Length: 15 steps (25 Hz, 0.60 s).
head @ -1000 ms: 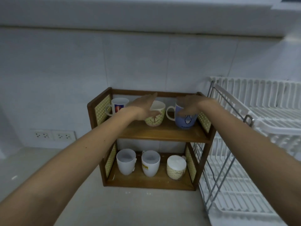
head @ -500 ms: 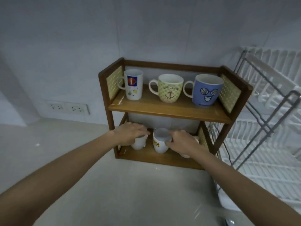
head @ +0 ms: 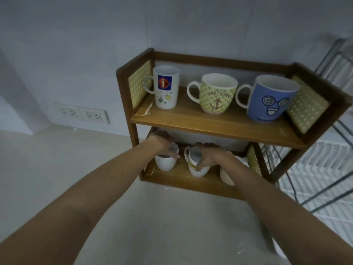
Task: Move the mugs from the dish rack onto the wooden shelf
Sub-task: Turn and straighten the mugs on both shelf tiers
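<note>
Pale countertop (head: 57,169) against a white tiled wall (head: 76,44), double power socket (head: 81,113) at 9 o'clock. Wooden shelf (head: 214,123), two tiers with yellow dotted side panels, stands centre-right on the counter; white dish rack (head: 321,169) just beside it at 3 o'clock, only partly in frame. Top tier holds three upright mugs in a row, handles all pointing left: tall white mug (head: 167,87) with a red-and-blue logo at the left end, green dotted mug (head: 217,93) with an anchor in the middle, blue mug (head: 271,98) with a cartoon face at the right end, close to the right panel. Bottom tier has three more: plain white mug (head: 165,162) on the left, white mug with a yellow label (head: 196,169) in the middle, cream mug (head: 227,175) on the right, mostly hidden behind the right forearm. Both arms reach in from 6 o'clock under the top board. Left hand (head: 162,142) sits over the rim of the plain white mug, fingers curled down onto it, thumb along the near side. Right hand (head: 210,154) wraps the rim of the yellow-label mug, fingers closed around its right side, thumb pressed on the front near the label. Both mugs rest upright on the bottom board, apart from each other.
</note>
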Tool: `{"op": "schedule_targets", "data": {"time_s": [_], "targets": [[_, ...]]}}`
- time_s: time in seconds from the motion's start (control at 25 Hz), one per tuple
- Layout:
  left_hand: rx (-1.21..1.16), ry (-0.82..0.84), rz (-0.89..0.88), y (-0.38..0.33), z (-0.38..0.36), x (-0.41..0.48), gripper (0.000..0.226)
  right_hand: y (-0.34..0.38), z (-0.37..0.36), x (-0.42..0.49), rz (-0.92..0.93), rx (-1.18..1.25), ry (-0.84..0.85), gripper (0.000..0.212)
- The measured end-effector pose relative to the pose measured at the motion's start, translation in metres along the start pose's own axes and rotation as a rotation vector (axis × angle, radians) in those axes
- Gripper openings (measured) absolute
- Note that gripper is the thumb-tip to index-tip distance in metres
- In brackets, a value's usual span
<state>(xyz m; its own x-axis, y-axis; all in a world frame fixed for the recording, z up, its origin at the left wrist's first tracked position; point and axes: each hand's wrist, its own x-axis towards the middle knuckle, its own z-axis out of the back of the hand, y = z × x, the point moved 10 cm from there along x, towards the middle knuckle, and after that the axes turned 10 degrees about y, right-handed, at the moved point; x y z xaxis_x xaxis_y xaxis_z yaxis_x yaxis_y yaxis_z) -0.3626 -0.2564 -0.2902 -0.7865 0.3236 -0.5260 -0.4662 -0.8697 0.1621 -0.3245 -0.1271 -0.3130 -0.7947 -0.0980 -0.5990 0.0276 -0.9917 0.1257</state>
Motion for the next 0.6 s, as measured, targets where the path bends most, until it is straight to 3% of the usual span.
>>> {"op": "schedule_targets", "data": {"time_s": [0.12, 0.32, 0.44, 0.6], "targets": [[-0.117, 0.016, 0.046, 0.009, 0.008, -0.003, 0.083, 0.000, -0.005, 0.000, 0.029, -0.086, 0.025, 0.103], [0.141, 0.286, -0.190, -0.008, -0.009, -0.016, 0.097, -0.002, -0.003, 0.001, -0.010, -0.162, 0.045, 0.095], [0.085, 0.193, -0.212, -0.007, -0.009, -0.012, 0.092, 0.004, 0.001, -0.003, 0.023, -0.179, -0.027, 0.088], [-0.053, 0.078, -0.043, 0.001, -0.004, -0.001, 0.090, 0.002, -0.002, -0.005, 0.014, -0.142, -0.039, 0.087]]}}
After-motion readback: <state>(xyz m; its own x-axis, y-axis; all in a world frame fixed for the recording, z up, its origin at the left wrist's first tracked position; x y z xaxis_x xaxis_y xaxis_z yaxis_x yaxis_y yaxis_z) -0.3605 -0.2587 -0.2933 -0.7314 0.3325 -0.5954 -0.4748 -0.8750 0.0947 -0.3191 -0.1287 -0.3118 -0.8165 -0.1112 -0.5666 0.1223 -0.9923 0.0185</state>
